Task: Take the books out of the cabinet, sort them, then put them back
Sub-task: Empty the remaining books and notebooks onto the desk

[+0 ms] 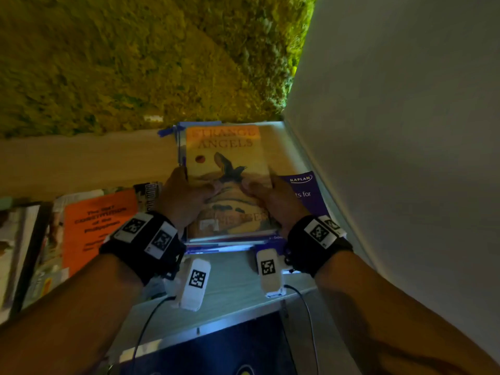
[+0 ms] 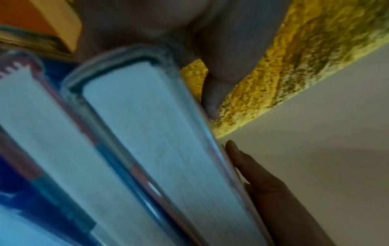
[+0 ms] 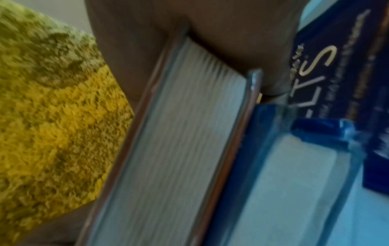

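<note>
On top of the cabinet (image 1: 232,290), two hands, left (image 1: 186,196) and right (image 1: 273,197), grip one yellow book (image 1: 227,155).

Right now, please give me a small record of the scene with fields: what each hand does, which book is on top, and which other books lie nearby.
left hand: left hand grips the Strange Angels book at its left edge
right hand: right hand grips the same book at its right edge
top book: Strange Angels, cover up, on a stack of books
right of stack: purple Kaplan book, partly under it
left of stack: orange book, lying flat
surface: pale cabinet top
</note>
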Demonstrator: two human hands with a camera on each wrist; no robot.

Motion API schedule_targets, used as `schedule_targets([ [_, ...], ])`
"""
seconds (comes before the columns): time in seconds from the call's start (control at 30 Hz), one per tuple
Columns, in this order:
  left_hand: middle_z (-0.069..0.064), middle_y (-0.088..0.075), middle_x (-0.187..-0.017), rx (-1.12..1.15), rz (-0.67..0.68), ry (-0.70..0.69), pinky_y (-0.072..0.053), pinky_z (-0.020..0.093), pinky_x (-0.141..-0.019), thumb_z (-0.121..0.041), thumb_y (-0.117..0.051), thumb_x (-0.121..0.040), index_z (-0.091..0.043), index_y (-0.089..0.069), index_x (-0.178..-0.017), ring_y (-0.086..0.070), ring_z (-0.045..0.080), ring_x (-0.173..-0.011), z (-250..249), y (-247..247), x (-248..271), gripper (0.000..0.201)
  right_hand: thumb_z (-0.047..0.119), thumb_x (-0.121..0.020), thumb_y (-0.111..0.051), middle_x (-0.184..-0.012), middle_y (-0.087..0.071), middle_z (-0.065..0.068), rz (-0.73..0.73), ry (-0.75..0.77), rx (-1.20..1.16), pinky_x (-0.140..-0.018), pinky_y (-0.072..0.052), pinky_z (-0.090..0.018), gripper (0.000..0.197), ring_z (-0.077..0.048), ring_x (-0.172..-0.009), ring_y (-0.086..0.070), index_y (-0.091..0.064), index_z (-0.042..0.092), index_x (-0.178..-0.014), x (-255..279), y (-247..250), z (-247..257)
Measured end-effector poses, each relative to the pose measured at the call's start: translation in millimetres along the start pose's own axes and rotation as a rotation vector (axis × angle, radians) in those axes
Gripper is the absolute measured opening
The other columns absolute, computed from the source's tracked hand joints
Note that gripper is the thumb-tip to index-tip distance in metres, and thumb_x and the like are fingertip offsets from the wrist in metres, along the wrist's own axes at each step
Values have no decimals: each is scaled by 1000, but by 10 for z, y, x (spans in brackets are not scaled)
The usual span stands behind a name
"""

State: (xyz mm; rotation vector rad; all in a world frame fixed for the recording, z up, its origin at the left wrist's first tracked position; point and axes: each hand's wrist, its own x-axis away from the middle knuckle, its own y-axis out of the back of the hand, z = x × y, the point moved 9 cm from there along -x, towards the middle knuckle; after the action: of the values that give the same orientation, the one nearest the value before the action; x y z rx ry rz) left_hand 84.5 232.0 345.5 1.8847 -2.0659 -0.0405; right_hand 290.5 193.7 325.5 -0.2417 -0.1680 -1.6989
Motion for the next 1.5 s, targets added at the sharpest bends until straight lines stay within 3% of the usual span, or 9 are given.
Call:
schedule_targets([
  [0.23,-7,-66,-110,-7,172,-222,-41,0,-53,-27,-75,-88,-20,-62,-127,-60,0,-86,-815,-582,163,42,30,-93,-74,-114,-76,-18,-28,20,-110,-94,-59,-50,37,-38,-105,-73,-69,10,-123,183,613,422],
  [0.43,-1,-71,-115,298,154,-86,-53,56,-93,-39,-83,-77,-34,-72,-100,-68,29,-106,-881,-669,145,27,36,-96,-68,-130,-68,-25,20,9,-285,-108,-46,-65,48,-48,-122,-62,-63,10,-136,268,779,309],
  [0.53,-2,-61,-135,367,149,-47,-49,55,-97,-52,-87,-66,-30,-50,-142,-63,25,-115,-964,-717,194,87,39,-93,-72,-132,-66,-26,33,26,-310,-108,-43,-68,55,-49,-124,-60,-60,11,-139,290,824,354],
  [0.6,-2,-57,-138,385,146,-83,-49,55,-96,-46,-83,-75,-31,-40,-148,-62,25,-116,-1087,-734,207,86,41,-90,-74,-131,-67,-25,25,67,-282,-107,-45,-68,61,-47,-121,-63,-59,11,-140,314,883,471],
  [0.83,3,-64,-126,578,151,-72,-56,57,-86,-40,-75,-85,-34,-35,-146,-69,31,-105,-1111,-1030,275,74,40,-93,-70,-109,-76,-18,27,178,-56,-83,-59,-42,43,-31,-88,-75,-70,7,-121,334,1227,1071],
  [1.07,19,-67,-126,718,317,192,-55,59,-88,-42,-73,-84,-23,-57,-135,-68,42,-108,-189,-1811,230,56,24,-95,-71,-87,-79,-10,-62,-12,49,-57,-59,-26,25,-17,-65,-75,-73,6,-112,265,1615,446],
  [1.2,11,-69,-126,497,318,225,-53,52,-97,-50,-58,-93,-32,-55,-137,-68,35,-110,103,-1993,203,48,25,-93,-74,-96,-79,-11,-141,-93,96,-81,-64,-36,26,-20,-83,-78,-73,6,-112,193,1809,-51],
  [1.33,-9,-61,-136,100,299,119,-50,52,-99,-92,-53,-64,-54,-37,-143,-63,22,-115,429,-2066,-70,89,37,-95,-69,-113,-76,-18,-114,-188,145,-102,-55,-53,31,-39,-108,-72,-76,11,-112,154,1855,-340],
  [1.5,1,-45,-152,96,213,81,-38,55,-111,-85,-46,-68,-39,-33,-151,-43,31,-139,333,-2014,29,96,41,-97,-65,-119,-74,-18,-58,-183,199,-105,-53,-51,43,-39,-112,-70,-71,8,-125,131,1804,-305],
])
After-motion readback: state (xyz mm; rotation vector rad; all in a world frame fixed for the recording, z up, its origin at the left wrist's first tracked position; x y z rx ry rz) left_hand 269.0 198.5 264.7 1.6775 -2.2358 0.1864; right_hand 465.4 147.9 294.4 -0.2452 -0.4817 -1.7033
